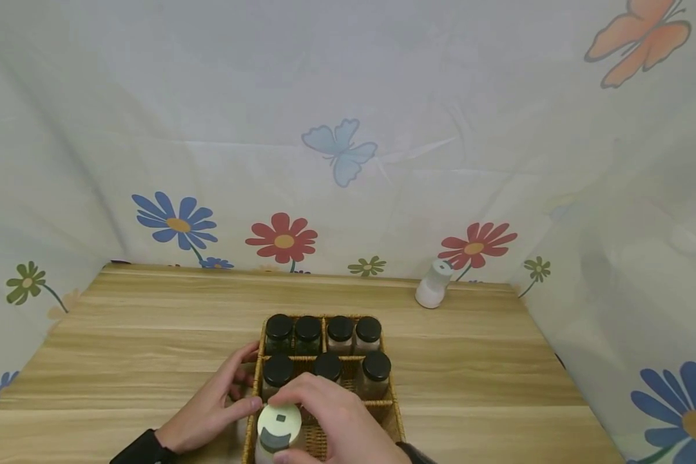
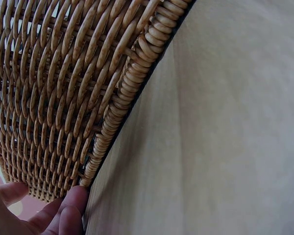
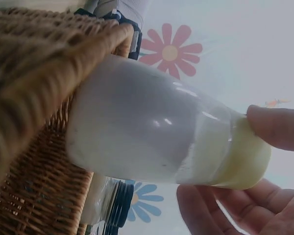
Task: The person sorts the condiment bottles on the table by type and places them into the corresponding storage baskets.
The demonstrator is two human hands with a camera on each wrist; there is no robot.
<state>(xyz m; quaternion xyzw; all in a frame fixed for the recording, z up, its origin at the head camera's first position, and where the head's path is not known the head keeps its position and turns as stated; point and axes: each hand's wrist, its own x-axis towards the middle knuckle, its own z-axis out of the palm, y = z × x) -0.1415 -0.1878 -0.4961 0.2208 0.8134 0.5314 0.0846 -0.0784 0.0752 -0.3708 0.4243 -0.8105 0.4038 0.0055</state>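
My right hand (image 1: 345,419) grips a shaker bottle (image 3: 142,122) by its pale yellow cap, thumb on one side and fingers on the other. The bottle is clear with whitish contents, and its lower end is at the rim of a divided wicker basket (image 1: 399,422), over the front left compartment. Whether it touches the basket floor is hidden. My left hand (image 1: 211,406) lies along the basket's left side, its fingertips touching the wicker near the bottom edge in the left wrist view.
Several black-lidded jars (image 1: 340,328) stand in the basket's back and middle compartments. A white-bottomed shaker (image 1: 434,283) stands at the back right of the wooden table (image 1: 470,367). A flower-printed curtain (image 1: 348,212) surrounds the table.
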